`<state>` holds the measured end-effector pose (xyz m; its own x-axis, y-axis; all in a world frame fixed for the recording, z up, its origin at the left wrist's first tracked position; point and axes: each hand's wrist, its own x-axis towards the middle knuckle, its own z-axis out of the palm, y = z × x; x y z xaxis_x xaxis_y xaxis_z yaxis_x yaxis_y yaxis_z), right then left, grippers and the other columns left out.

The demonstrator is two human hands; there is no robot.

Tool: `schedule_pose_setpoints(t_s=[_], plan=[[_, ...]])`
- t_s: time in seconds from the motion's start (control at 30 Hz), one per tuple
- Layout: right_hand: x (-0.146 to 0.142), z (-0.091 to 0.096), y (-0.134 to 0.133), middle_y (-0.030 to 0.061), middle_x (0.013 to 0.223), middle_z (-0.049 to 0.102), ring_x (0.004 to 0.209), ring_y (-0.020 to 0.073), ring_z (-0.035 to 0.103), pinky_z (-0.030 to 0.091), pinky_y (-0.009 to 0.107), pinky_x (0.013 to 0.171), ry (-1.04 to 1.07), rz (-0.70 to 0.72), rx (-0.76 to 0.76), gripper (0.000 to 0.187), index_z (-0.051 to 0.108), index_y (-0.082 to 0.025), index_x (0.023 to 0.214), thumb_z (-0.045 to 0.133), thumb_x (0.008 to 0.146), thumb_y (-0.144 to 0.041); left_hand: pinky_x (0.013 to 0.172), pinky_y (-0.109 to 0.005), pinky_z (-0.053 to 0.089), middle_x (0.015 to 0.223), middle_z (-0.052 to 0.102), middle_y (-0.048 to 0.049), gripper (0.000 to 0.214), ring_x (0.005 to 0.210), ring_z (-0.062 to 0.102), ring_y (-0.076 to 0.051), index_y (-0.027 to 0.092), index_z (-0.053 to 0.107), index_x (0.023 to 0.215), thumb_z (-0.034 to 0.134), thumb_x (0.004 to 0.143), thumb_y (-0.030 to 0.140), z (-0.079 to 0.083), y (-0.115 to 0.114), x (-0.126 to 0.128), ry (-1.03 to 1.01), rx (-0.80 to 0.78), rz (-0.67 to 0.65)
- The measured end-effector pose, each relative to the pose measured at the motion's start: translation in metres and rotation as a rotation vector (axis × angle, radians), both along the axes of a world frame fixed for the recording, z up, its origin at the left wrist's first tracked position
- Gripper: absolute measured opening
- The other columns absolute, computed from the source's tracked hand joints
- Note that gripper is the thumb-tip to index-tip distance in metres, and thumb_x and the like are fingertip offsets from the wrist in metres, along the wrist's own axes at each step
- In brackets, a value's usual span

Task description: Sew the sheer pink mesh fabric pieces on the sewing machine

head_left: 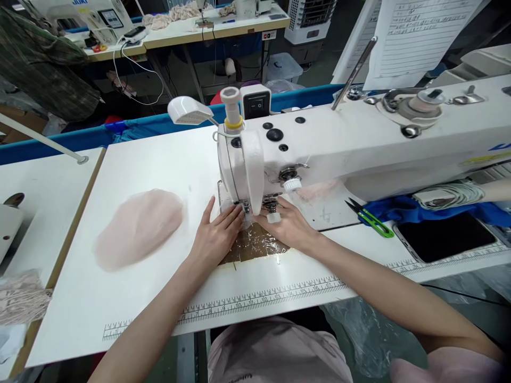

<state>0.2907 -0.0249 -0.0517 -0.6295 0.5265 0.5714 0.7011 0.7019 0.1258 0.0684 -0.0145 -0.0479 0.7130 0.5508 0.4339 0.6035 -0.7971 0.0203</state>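
Observation:
My left hand (219, 233) lies flat on the bed of the white sewing machine (319, 143), fingers stretched out and fingertips close to the presser foot (246, 206). On the other side of the foot rests my right hand (288, 226). The machine head and a spring hide most of its fingers, so their grip does not show. Any cloth under the fingertips is too faint to make out. Below both hands is a brown patch covered in shiny clear tape (257, 244). A sheer pale pink fabric piece (139, 229) lies left of my left hand.
Green-handled snips (371, 219), a black-screened phone (445, 236) and blue cloth (399, 208) lie at the right. A printed ruler (255, 298) runs along the table's front edge. Beige strings (24, 298) lie at far left. Beyond stands another sewing table (223, 29).

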Motion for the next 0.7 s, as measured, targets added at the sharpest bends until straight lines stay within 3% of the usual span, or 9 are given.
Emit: schedule_pose_setpoints(t_s=[0.17, 0.23, 0.33, 0.4, 0.47, 0.53, 0.6, 0.7], plan=[[0.0, -0.001, 0.001, 0.0025, 0.078, 0.071, 0.076, 0.0144, 0.061, 0.052, 0.039, 0.092, 0.017, 0.011, 0.018, 0.035, 0.064, -0.018, 0.062, 0.049, 0.087, 0.001, 0.116, -0.055, 0.026, 0.123, 0.066, -0.0067, 0.033, 0.109, 0.065, -0.022, 0.018, 0.057, 0.126, 0.044, 0.096, 0.015, 0.002, 0.0, -0.001, 0.019, 0.007, 0.003], [0.0, -0.002, 0.002, 0.0025, 0.078, 0.071, 0.077, 0.0145, 0.061, 0.052, 0.038, 0.092, 0.024, 0.011, 0.027, 0.035, 0.063, -0.019, 0.061, 0.049, 0.086, 0.001, 0.115, -0.052, 0.026, 0.125, 0.065, -0.0081, 0.033, 0.113, 0.063, -0.023, 0.016, 0.057, 0.126, 0.048, 0.096, 0.024, 0.004, -0.001, -0.001, 0.04, -0.005, 0.016], [0.0, -0.002, 0.002, 0.0036, 0.079, 0.071, 0.079, 0.0155, 0.06, 0.05, 0.039, 0.094, 0.039, 0.014, 0.036, 0.031, 0.064, -0.018, 0.065, 0.049, 0.085, 0.0, 0.113, -0.051, 0.029, 0.131, 0.06, -0.0134, 0.054, 0.122, 0.055, -0.029, 0.012, 0.052, 0.132, 0.052, 0.092, 0.047, 0.01, -0.006, -0.002, 0.093, -0.044, 0.066], [0.0, -0.002, 0.001, 0.0043, 0.082, 0.071, 0.082, 0.0163, 0.061, 0.048, 0.041, 0.096, 0.043, 0.008, 0.028, 0.028, 0.066, -0.018, 0.069, 0.049, 0.084, -0.001, 0.106, -0.05, 0.035, 0.128, 0.061, -0.0152, 0.06, 0.115, 0.058, -0.03, 0.011, 0.054, 0.13, 0.053, 0.089, 0.055, 0.015, -0.011, -0.002, 0.116, -0.049, 0.099], [-0.001, -0.002, -0.002, 0.0041, 0.083, 0.072, 0.085, 0.0165, 0.061, 0.047, 0.041, 0.096, 0.05, -0.001, 0.019, 0.028, 0.067, -0.018, 0.075, 0.048, 0.084, -0.001, 0.093, -0.045, 0.043, 0.108, 0.07, -0.0113, 0.045, 0.09, 0.066, -0.024, 0.014, 0.063, 0.115, 0.054, 0.089, 0.051, 0.018, -0.016, -0.002, 0.09, -0.011, 0.096], [-0.002, 0.0, -0.005, 0.0025, 0.078, 0.071, 0.084, 0.016, 0.061, 0.047, 0.038, 0.095, 0.075, 0.0, 0.019, 0.029, 0.068, -0.019, 0.083, 0.046, 0.085, 0.0, 0.079, -0.039, 0.045, 0.083, 0.071, -0.0046, 0.025, 0.069, 0.063, -0.017, 0.017, 0.067, 0.096, 0.055, 0.091, 0.038, 0.021, -0.018, -0.001, 0.021, 0.053, 0.076], [-0.004, 0.003, -0.009, 0.0003, 0.071, 0.069, 0.08, 0.0149, 0.06, 0.047, 0.035, 0.092, 0.091, 0.03, 0.013, 0.03, 0.068, -0.018, 0.091, 0.045, 0.086, 0.001, 0.077, -0.036, 0.045, 0.083, 0.07, -0.004, 0.014, 0.072, 0.063, -0.017, 0.016, 0.066, 0.094, 0.056, 0.091, 0.025, 0.022, -0.018, -0.001, -0.024, 0.093, 0.065], [-0.007, 0.006, -0.012, 0.0004, 0.075, 0.071, 0.072, 0.0138, 0.059, 0.047, 0.033, 0.089, 0.059, 0.06, -0.011, 0.032, 0.068, -0.017, 0.096, 0.042, 0.087, 0.001, 0.089, -0.037, 0.044, 0.099, 0.071, -0.006, 0.017, 0.089, 0.065, -0.018, 0.016, 0.064, 0.104, 0.055, 0.09, 0.017, 0.021, -0.014, -0.001, -0.012, 0.067, 0.033]])
